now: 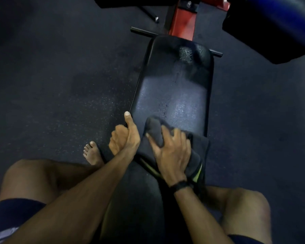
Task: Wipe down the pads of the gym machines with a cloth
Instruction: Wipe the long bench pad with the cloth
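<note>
Pad (174, 88) is running lengthwise away from the person, w/ right hand (171, 152) gripping cloth (154, 129) on its near end, left hand (125, 136) clutching the pad's left edge, so unwiped stretch is lying straight ahead.

Dark navy shorts (16, 213) are worn. A black wristband (180, 185) is seen on the right wrist. The foot (92, 154) is left bare.

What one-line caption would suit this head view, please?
Right hand presses a dark cloth onto the bench pad; left hand steadies its edge.
</note>
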